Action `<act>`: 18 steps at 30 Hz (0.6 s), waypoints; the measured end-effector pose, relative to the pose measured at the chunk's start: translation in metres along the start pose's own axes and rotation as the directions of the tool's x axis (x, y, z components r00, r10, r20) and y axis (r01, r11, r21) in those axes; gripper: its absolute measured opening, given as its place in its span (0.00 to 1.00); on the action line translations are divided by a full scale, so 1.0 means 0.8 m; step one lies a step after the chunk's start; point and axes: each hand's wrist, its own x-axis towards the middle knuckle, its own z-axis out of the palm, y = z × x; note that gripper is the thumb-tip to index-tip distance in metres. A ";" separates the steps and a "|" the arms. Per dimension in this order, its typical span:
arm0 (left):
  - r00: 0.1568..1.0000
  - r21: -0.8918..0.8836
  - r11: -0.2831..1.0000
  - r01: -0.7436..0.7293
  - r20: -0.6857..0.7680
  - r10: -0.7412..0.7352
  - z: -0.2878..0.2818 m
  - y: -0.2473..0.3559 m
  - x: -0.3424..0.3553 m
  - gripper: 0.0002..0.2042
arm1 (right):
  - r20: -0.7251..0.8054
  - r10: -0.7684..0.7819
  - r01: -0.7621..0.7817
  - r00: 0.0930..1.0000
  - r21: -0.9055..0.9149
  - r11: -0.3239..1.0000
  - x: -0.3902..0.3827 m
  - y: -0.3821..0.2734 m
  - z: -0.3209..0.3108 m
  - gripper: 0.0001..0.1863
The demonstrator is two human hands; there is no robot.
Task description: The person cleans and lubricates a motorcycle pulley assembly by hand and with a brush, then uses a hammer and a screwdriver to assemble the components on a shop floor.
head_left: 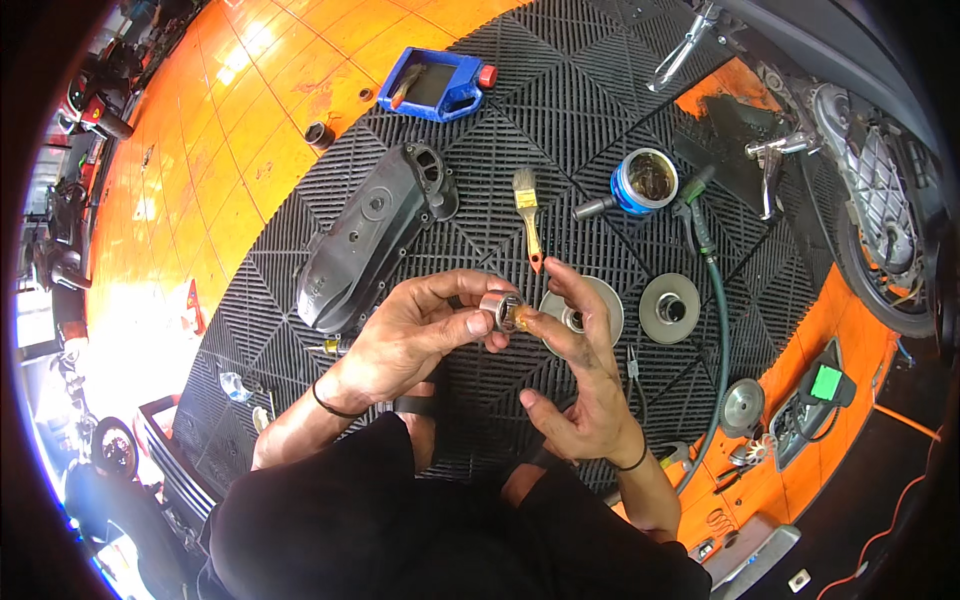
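Observation:
Between the thumb and fingers of my left hand [405, 325] is a short, shiny metal sleeve [497, 306], its open end turned to the right. Yellowish-brown grease [520, 317] shows at that end. One fingertip of my right hand [588, 405] reaches the greasy opening, while its thumb and other fingers are spread apart. How far the finger goes in is hidden. Below and behind the right fingers lies a round metal pulley disc [605, 300], partly covered. A second pulley disc [655, 325] rests to its right on the black mat [500, 100].
Ahead lie a paintbrush [526, 205], a dark engine cover [370, 225] and a cut-open blue jug [440, 115]. A grease tub [645, 180] stands by a green hose [722, 320]. Pliers [635, 375] lie right of my hand. A partly dismantled scooter [880, 200] stands far right.

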 end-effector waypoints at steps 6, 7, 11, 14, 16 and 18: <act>0.999 0.030 0.999 -0.011 -0.052 0.013 0.000 0.003 0.000 0.23 | -0.003 0.025 -0.025 1.000 -0.288 0.957 -0.005 -0.006 0.000 0.40; 0.998 0.052 0.998 -0.019 -0.056 0.022 0.000 0.004 -0.001 0.22 | 0.001 0.021 -0.019 1.000 -0.349 0.937 -0.005 -0.008 -0.002 0.41; 0.995 0.146 0.988 -0.052 -0.077 0.063 0.006 0.009 -0.003 0.21 | -0.037 -0.003 -0.012 0.999 -0.398 0.917 -0.003 -0.010 -0.004 0.42; 0.994 0.169 0.984 -0.048 -0.093 0.064 0.005 0.010 -0.006 0.21 | -0.042 -0.027 0.001 0.999 -0.513 0.858 0.000 -0.011 0.001 0.42; 0.994 0.176 0.983 -0.051 -0.091 0.067 0.006 0.009 -0.004 0.21 | -0.025 -0.044 0.018 0.999 -0.632 0.775 -0.003 -0.009 0.001 0.41; 0.992 0.181 0.981 -0.074 -0.088 0.091 0.006 0.008 -0.003 0.21 | -0.061 -0.101 0.028 0.993 -0.710 0.704 -0.005 -0.004 0.007 0.40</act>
